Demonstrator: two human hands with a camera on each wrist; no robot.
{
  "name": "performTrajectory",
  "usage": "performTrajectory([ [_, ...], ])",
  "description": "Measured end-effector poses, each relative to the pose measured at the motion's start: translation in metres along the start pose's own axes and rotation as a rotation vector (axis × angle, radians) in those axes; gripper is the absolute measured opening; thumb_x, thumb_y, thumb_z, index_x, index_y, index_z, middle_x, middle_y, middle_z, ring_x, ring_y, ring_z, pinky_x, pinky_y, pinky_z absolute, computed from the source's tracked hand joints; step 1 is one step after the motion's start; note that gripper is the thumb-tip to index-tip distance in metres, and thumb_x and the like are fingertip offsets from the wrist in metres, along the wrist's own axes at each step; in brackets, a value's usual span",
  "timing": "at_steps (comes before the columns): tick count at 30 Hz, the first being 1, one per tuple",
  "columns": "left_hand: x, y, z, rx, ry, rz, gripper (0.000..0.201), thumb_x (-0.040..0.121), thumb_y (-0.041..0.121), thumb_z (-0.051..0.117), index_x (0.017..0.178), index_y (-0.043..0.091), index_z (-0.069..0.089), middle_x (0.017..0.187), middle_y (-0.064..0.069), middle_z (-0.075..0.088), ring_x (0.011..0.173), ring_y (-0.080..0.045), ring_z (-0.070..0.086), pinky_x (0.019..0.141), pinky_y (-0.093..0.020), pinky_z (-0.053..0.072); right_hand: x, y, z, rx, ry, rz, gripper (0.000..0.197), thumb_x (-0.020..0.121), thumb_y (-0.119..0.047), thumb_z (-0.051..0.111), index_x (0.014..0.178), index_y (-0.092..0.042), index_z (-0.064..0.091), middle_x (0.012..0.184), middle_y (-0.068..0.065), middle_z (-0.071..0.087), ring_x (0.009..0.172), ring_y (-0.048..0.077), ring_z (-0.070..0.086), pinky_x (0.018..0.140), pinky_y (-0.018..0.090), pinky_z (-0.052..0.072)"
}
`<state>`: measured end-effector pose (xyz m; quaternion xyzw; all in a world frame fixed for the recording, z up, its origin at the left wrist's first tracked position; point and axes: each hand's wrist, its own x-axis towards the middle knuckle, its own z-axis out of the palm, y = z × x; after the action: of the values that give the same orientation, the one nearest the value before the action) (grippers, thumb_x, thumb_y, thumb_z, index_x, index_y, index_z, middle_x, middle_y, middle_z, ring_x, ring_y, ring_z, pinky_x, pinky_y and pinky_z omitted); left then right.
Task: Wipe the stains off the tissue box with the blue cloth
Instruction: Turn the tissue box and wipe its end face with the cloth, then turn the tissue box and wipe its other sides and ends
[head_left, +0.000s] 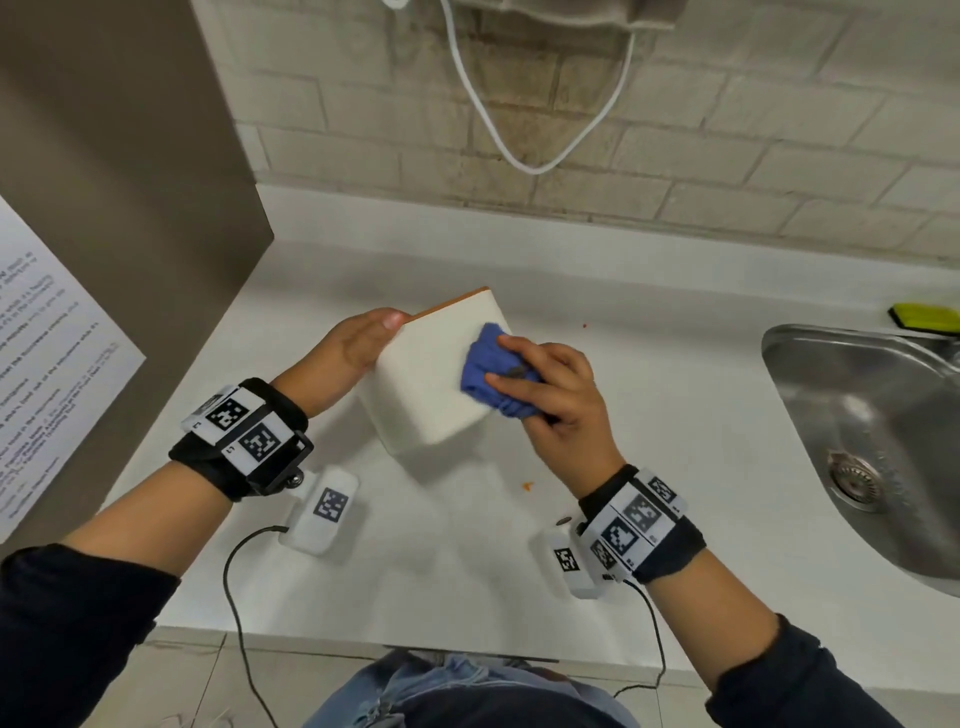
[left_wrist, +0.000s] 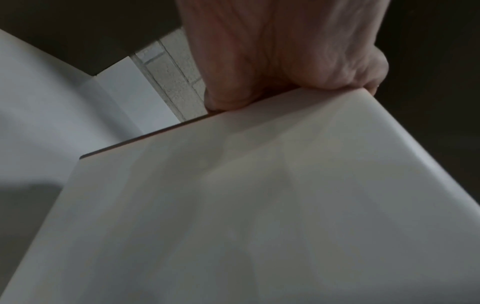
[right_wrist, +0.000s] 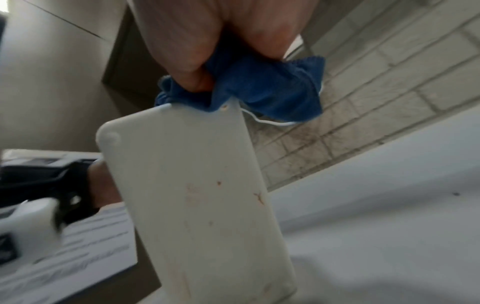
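Smooth white tissue box (head_left: 431, 379) with rounded corners tilted above tabletop (head_left: 649, 467), left hand (head_left: 358, 343) clasping its edge, right hand (head_left: 550, 384) gripping bunched blue cloth (head_left: 488, 374) on top face, faint reddish stains (right_wrist: 221, 197) underneath.

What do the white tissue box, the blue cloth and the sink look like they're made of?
Tissue box: probably smooth matte plastic, with rounded moulded corners and an orange-brown edge.
Blue cloth: soft fabric, possibly microfibre; it bunches into folds.
Sink: brushed metal, likely stainless steel, with a grey sheen.

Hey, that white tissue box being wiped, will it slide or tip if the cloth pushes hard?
Likely rigid: the tissue box keeps flat faces under the blue cloth. Its smooth, glossy-looking surface may be slippery. Tilted on an edge, it would probably tip without the left hand steadying it.
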<state>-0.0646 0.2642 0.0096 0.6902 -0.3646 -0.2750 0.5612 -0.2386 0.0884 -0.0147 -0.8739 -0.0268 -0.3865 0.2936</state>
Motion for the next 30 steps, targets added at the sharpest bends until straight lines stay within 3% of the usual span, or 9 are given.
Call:
performTrajectory([
  [5, -0.006, 0.008, 0.002, 0.045, -0.011, -0.002, 0.048, 0.073, 0.060, 0.042, 0.096, 0.023, 0.061, 0.094, 0.004, 0.062, 0.081, 0.002, 0.060, 0.077, -0.017, 0.044, 0.009, 0.002, -0.009, 0.181, 0.144, 0.524, 0.048, 0.074, 0.021, 0.043, 0.110, -0.003, 0.063, 0.116, 0.005, 0.056, 0.105, 0.000, 0.048, 0.091, 0.002, 0.035],
  [9, -0.016, 0.015, 0.013, 0.263, -0.216, -0.006, 0.057, 0.051, 0.065, 0.068, 0.095, 0.031, 0.055, 0.104, 0.008, 0.056, 0.098, -0.010, 0.055, 0.086, -0.028, 0.043, 0.009, 0.008, -0.019, 0.290, 0.221, 0.828, 0.039, 0.084, 0.012, 0.040, 0.110, -0.009, 0.060, 0.110, 0.005, 0.063, 0.097, 0.012, 0.059, 0.086, 0.015, 0.048],
  [12, -0.028, 0.013, 0.018, 0.560, -0.417, 0.067, 0.066, 0.048, 0.073, 0.070, 0.099, 0.035, 0.051, 0.107, 0.019, 0.049, 0.103, 0.001, 0.046, 0.088, -0.019, 0.039, 0.001, 0.016, -0.027, 0.343, 0.256, 0.908, 0.030, 0.089, 0.005, 0.043, 0.107, -0.014, 0.057, 0.099, 0.001, 0.061, 0.088, 0.012, 0.059, 0.078, 0.019, 0.048],
  [15, -0.041, -0.006, 0.008, 0.825, -0.481, 0.185, 0.067, 0.056, 0.070, 0.068, 0.109, 0.037, 0.046, 0.113, 0.020, 0.047, 0.107, 0.000, 0.039, 0.098, -0.014, 0.023, -0.006, 0.023, -0.032, 0.466, 0.315, 1.033, 0.010, 0.094, -0.014, 0.049, 0.098, -0.017, 0.057, 0.087, 0.003, 0.062, 0.077, 0.020, 0.060, 0.075, 0.036, 0.051],
  [17, -0.050, -0.025, -0.006, 0.936, -0.485, 0.242, 0.066, 0.060, 0.069, 0.067, 0.115, 0.039, 0.045, 0.121, 0.020, 0.042, 0.118, -0.003, 0.031, 0.106, -0.015, 0.008, -0.009, 0.025, -0.032, 0.526, 0.317, 1.086, 0.009, 0.095, -0.022, 0.050, 0.096, -0.019, 0.058, 0.087, 0.004, 0.063, 0.076, 0.021, 0.062, 0.074, 0.040, 0.052],
  [19, -0.059, -0.039, -0.022, 1.028, -0.463, 0.214, 0.062, 0.063, 0.066, 0.066, 0.118, 0.045, 0.044, 0.128, 0.021, 0.035, 0.127, -0.005, 0.023, 0.108, -0.023, 0.002, -0.010, 0.025, -0.030, 0.555, 0.303, 1.099, 0.010, 0.095, -0.025, 0.050, 0.095, -0.020, 0.059, 0.089, 0.006, 0.064, 0.082, 0.025, 0.063, 0.078, 0.045, 0.054],
  [22, -0.069, -0.047, -0.041, 1.066, -0.375, 0.137, 0.059, 0.068, 0.054, 0.072, 0.120, 0.051, 0.044, 0.137, 0.019, 0.034, 0.131, -0.009, 0.020, 0.110, -0.037, 0.006, -0.009, 0.023, -0.026, 0.608, 0.281, 1.131, 0.017, 0.094, -0.025, 0.052, 0.104, -0.013, 0.060, 0.100, 0.015, 0.065, 0.092, 0.035, 0.063, 0.085, 0.054, 0.052],
  [26, -0.078, -0.045, -0.049, 1.138, -0.190, 0.005, 0.066, 0.070, 0.032, 0.074, 0.119, 0.055, 0.038, 0.150, 0.003, 0.030, 0.140, -0.019, 0.018, 0.113, -0.048, -0.001, -0.007, 0.019, -0.019, 0.753, 0.276, 1.185, 0.030, 0.090, -0.005, 0.052, 0.119, 0.000, 0.051, 0.116, 0.024, 0.059, 0.104, 0.041, 0.059, 0.092, 0.053, 0.049],
  [30, -0.090, -0.040, -0.010, 0.945, 0.005, -0.280, 0.087, 0.041, 0.086, 0.056, 0.117, 0.048, 0.038, 0.158, -0.003, 0.006, 0.146, -0.023, 0.003, 0.112, -0.058, -0.010, -0.006, 0.016, -0.011, 0.910, 0.212, 1.219, 0.022, 0.082, 0.000, 0.045, 0.102, -0.001, 0.054, 0.092, 0.016, 0.062, 0.085, 0.032, 0.061, 0.085, 0.047, 0.050],
])
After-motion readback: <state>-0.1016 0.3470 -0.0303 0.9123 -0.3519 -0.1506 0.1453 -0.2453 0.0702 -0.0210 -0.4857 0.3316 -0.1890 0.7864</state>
